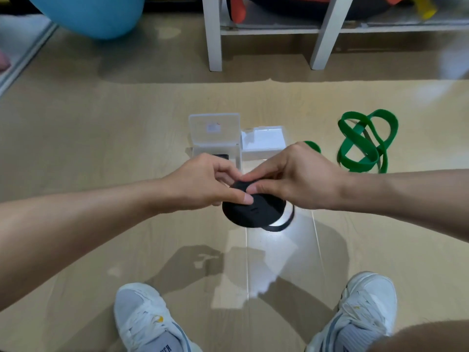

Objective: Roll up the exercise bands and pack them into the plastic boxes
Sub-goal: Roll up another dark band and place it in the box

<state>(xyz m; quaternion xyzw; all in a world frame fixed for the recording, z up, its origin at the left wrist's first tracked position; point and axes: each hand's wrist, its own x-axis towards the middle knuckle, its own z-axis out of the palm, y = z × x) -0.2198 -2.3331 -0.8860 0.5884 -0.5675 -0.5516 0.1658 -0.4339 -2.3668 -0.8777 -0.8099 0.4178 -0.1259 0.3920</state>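
Black band (250, 212), mostly coiled, is being pinched between both hands, left hand (203, 182) and right hand (297, 179) curling thumbs and fingertips on its upper edge. Beyond them two clear boxes (215, 138) are standing open; green bands (365, 142) are lying past the right hand.

We look down on a pale wooden floor (76, 138) of long planks, glossy enough to throw back a bright patch of light (274, 252) near us in the middle. At the far side stands a white shelf unit (213, 34); two of its legs come down to the floor, one upright and one slanted, with a low shelf board running right. Orange and yellow items lie on that shelf, too blurred to identify. At far left sits a large blue exercise ball (94, 13), and beside it a pale strip (22, 44) runs along the floor's left edge.
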